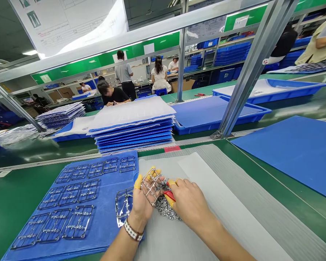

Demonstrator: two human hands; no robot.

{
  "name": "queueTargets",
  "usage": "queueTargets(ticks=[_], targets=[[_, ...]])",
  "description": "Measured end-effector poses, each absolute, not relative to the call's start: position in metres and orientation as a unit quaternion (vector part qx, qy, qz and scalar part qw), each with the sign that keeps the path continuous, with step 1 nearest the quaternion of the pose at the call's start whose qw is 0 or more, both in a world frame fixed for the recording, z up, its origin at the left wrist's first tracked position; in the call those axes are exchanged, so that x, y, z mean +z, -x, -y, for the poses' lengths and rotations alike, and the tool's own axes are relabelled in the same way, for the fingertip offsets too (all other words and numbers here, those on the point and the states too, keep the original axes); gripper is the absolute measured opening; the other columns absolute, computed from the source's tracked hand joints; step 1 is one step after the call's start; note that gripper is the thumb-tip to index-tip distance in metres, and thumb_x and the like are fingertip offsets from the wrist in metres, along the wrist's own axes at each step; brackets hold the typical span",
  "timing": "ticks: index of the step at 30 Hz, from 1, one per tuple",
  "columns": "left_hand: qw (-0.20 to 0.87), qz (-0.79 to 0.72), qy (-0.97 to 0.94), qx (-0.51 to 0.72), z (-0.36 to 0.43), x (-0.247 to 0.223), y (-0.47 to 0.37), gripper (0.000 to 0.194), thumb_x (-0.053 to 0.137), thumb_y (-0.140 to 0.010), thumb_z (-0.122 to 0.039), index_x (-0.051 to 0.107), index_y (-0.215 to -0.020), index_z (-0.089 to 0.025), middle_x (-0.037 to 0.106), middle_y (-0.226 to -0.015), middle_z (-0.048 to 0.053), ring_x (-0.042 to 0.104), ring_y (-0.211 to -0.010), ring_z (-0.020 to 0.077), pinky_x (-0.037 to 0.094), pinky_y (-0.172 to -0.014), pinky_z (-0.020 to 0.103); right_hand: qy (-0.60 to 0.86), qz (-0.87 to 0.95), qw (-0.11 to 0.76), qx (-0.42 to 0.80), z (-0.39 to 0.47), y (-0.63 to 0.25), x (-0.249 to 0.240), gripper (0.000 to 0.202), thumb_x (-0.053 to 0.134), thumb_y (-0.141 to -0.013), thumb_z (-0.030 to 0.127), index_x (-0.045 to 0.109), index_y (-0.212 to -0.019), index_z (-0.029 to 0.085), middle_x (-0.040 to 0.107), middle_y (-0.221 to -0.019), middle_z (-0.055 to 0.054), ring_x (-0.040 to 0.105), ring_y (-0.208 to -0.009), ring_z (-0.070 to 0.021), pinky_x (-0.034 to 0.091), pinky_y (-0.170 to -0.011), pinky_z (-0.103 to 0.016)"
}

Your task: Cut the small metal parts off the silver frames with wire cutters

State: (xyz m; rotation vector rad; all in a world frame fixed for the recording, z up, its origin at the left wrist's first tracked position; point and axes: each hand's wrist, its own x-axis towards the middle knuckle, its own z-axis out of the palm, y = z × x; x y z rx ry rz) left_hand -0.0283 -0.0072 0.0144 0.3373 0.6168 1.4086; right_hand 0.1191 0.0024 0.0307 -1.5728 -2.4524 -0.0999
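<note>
My left hand (141,203) is closed around a small square metal wire frame (151,186), holding it tilted above the work surface. Yellow finger covers sit on several of my fingertips. In my right hand (188,199) are red-handled pliers (169,195); their jaws are hidden among chain at the frame's right side. A heap of silvery chain pieces (167,209) lies just below both hands on the white foam sheet. Left of my left wrist, more wire frames (124,204) rest on the blue sheet, partly behind my arm.
Rows of similar frames (78,222) cover the blue plastic sheet (108,232) on the left. Beyond the bench edge rises a stack of blue and white sheets (133,127). A metal post (250,69) stands at right, near blue trays (198,127). Other people work farther back.
</note>
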Motion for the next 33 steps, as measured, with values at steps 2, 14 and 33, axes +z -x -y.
queueTargets(ticks=[2,14,33], targets=[[0.704,-0.278,-0.146,0.637,0.006,0.014,0.030,0.048,0.042,-0.087,-0.046,0.058,-0.119,-0.015,0.056,-0.126,0.013,0.054,-0.110,0.0300,0.050,-0.073,0.037,0.537,0.835,0.117,-0.041,0.000,-0.120,0.032,0.008,0.057,-0.079,0.019,0.062,-0.085,0.021,0.064,-0.078,-0.005,0.058,-0.075,-0.0206,0.030,-0.064,-0.033],[0.675,-0.289,-0.127,0.666,0.003,0.011,0.030,0.047,0.043,-0.086,-0.045,0.060,-0.117,-0.013,0.058,-0.125,0.013,0.058,-0.107,0.0268,0.044,-0.093,0.038,0.506,0.849,0.156,0.011,0.012,-0.108,0.027,0.013,0.056,-0.080,0.029,0.061,-0.091,0.023,0.064,-0.084,-0.005,0.055,-0.082,-0.0220,0.029,-0.067,-0.033],[0.657,-0.316,-0.139,0.670,0.004,0.012,0.028,0.043,0.045,-0.086,-0.045,0.060,-0.114,-0.016,0.056,-0.127,0.012,0.055,-0.111,0.0266,0.049,-0.078,0.033,0.507,0.855,0.110,-0.003,0.011,-0.104,0.032,0.014,0.057,-0.080,0.026,0.063,-0.091,0.023,0.065,-0.084,-0.006,0.056,-0.081,-0.0229,0.030,-0.065,-0.033]])
